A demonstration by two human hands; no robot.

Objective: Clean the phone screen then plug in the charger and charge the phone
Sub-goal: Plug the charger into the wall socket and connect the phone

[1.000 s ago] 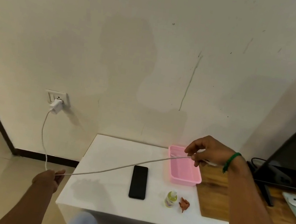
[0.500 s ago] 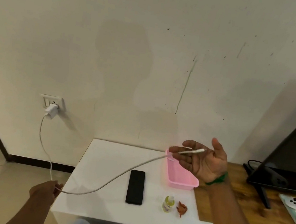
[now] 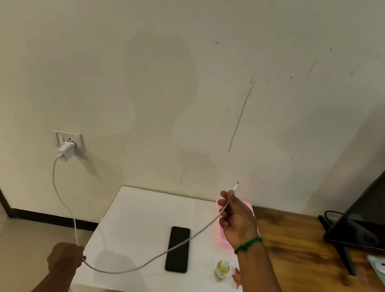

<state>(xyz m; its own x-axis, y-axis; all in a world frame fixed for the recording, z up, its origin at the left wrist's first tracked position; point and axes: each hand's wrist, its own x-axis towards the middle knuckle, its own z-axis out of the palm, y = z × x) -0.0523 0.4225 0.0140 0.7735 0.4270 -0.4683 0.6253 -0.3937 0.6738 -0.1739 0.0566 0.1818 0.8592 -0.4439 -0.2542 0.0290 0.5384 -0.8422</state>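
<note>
Phone (image 3: 178, 249) lies flat at lower centre on the table (image 3: 141, 213), untouched. The cable (image 3: 107, 272), light and limp, sags between both hands. The left hand (image 3: 64, 260) curls round its slack. The right hand (image 3: 237, 222) pinches it just below the plug (image 3: 236, 185), probably the stiffest place to grip.

I get soft, warm, rather dim light, by the shadows from behind and the upper left. On the wall (image 3: 229, 26) at twelve o'clock lies a broad, faint shadow of head and shoulders. The charger (image 3: 66, 150) at nine o'clock throws a sharper one toward four o'clock. The left grip (image 3: 64, 258) greys a patch of the white table (image 3: 141, 213), which is nearly washed out. The pink tray (image 3: 223, 241) blooms around the right grip (image 3: 237, 222). The cable (image 3: 179, 243) tip is slightly blurred. Straight lines lean at the edges; the TV (image 3: 376, 211) at three o'clock slants. Fine detail is soft.
</note>
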